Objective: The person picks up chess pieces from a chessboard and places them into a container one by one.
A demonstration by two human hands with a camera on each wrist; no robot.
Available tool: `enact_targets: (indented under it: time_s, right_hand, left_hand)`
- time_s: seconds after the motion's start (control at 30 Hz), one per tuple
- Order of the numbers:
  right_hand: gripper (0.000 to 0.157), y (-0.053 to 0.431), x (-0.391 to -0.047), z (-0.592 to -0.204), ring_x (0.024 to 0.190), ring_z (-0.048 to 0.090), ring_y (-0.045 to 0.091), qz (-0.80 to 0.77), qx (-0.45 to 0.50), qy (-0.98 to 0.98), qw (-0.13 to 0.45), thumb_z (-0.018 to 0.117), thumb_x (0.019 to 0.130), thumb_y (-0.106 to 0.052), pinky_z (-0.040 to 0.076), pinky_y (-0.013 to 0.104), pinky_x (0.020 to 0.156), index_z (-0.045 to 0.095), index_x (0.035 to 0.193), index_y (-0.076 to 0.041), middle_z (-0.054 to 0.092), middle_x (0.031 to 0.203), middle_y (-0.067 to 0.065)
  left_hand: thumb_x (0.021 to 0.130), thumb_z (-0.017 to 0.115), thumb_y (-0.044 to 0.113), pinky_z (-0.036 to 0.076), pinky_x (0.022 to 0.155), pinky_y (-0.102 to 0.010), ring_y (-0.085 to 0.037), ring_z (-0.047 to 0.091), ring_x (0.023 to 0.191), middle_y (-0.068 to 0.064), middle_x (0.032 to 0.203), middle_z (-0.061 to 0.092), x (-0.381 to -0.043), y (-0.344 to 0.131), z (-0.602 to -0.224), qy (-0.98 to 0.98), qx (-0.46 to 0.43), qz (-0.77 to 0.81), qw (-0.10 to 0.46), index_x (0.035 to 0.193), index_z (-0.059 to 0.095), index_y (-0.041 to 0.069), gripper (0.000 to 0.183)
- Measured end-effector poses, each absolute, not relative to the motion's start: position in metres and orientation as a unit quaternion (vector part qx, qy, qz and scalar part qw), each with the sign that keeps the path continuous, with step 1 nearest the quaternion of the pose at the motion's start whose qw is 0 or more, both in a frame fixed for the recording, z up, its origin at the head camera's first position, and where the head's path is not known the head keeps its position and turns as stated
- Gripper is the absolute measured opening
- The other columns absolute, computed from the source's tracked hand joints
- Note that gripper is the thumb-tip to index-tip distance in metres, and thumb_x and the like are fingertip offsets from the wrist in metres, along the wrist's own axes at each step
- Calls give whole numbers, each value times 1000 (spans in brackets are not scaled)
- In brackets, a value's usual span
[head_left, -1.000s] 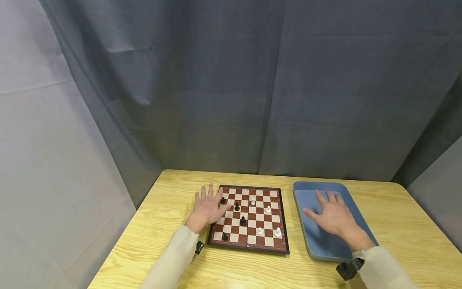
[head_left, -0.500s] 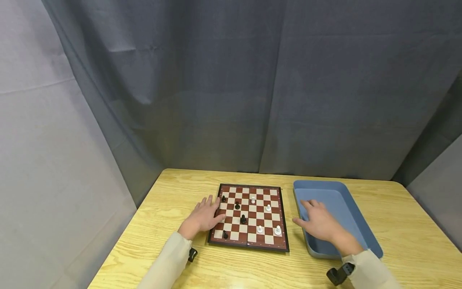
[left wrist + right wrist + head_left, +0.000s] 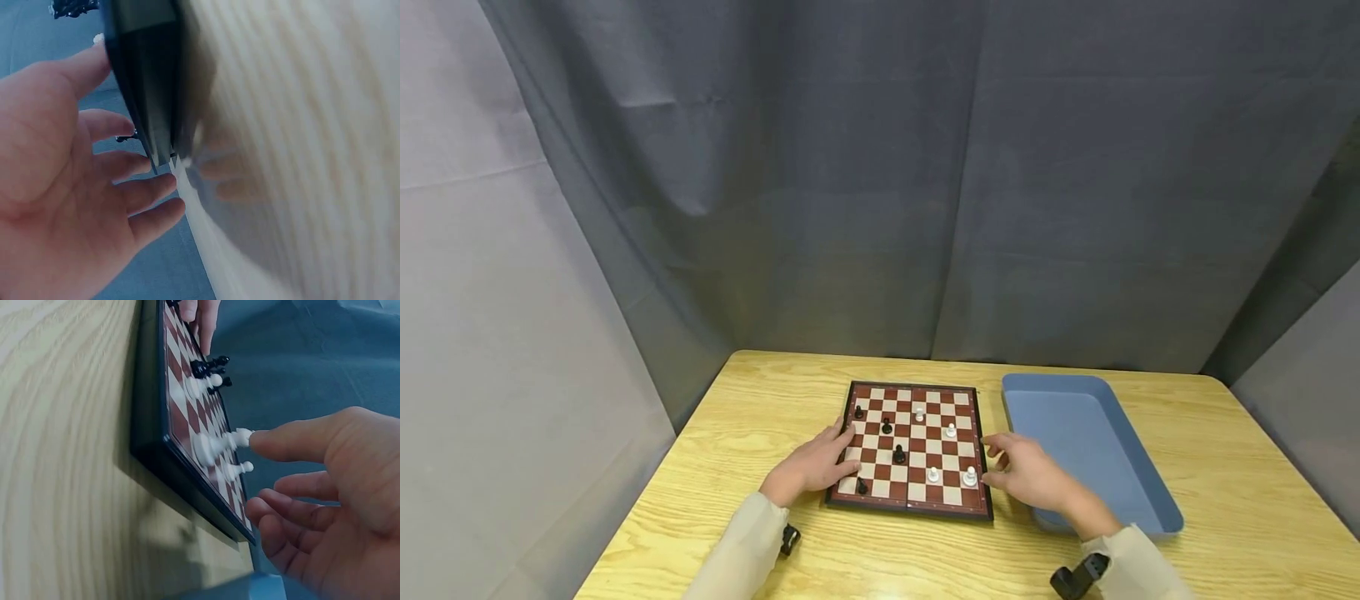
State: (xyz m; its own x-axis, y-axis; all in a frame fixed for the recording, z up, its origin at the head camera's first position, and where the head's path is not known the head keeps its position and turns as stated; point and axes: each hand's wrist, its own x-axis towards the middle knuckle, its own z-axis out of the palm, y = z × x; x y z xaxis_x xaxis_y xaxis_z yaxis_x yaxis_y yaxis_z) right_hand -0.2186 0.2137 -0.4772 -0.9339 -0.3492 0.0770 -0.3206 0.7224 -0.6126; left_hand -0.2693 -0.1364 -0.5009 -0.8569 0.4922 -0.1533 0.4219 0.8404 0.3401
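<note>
A folding chessboard (image 3: 917, 504) with red and cream squares lies on the table. Its left half carries several black chess pieces (image 3: 899, 455), its right half several white ones (image 3: 970, 477). My left hand (image 3: 808, 467) is at the board's left edge; its thumb reaches over the rim and its fingers extend alongside in the left wrist view. At the right edge is my right hand (image 3: 1028, 473), fingers loosely bent and nothing gripped. In the right wrist view its thumb overlaps the top of a tall white piece (image 3: 209, 449).
Right of the board, a shallow blue tray (image 3: 1086, 433) stands on the wooden table (image 3: 895, 558), partly behind my right forearm. Grey curtains (image 3: 850, 208) close off the back and sides.
My right hand has moved left from over the tray to the board's right edge, its fingers bending. My left hand has come down slightly at the left edge. The pieces keep their squares.
</note>
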Motion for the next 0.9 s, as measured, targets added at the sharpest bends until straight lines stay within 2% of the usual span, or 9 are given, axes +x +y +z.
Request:
enact_targets:
  time_s: [0.27,0.47,0.57,0.77,0.9]
  right_hand:
    - [53,204,-218,-488,78,56,16,-365,-181,910,77,73,82,-9,47,26,59,53,127,8,55,102,7]
    - [39,200,-220,-493,76,52,16,-361,-198,909,68,71,84,-8,45,27,59,59,119,4,53,95,3]
    - [35,199,-222,-495,74,52,13,-357,-199,911,58,71,84,-8,45,26,60,62,116,3,55,94,3]
    - [30,199,-223,-499,71,53,10,-354,-209,910,50,70,85,-7,46,25,58,65,113,1,63,101,5]
    - [27,199,-223,-499,71,54,9,-350,-213,910,55,69,86,-7,47,25,58,67,112,-1,63,98,2]
  left_hand:
    - [98,45,47,34,103,-49,-35,27,137,-19,156,10,-267,-136,-502,949,250,145,126,150,26,6,69]
    - [97,44,48,36,101,-50,-35,31,135,-17,156,9,-269,-137,-505,950,243,143,132,151,25,8,69]
    - [97,44,49,35,102,-49,-34,30,136,-16,157,8,-270,-137,-506,951,242,144,131,151,24,8,71]
    - [97,45,49,32,105,-48,-32,25,138,-16,157,8,-271,-136,-506,952,242,142,125,150,24,5,73]
    - [96,47,48,31,105,-47,-32,24,139,-16,156,10,-270,-136,-504,952,245,136,126,150,25,4,73]
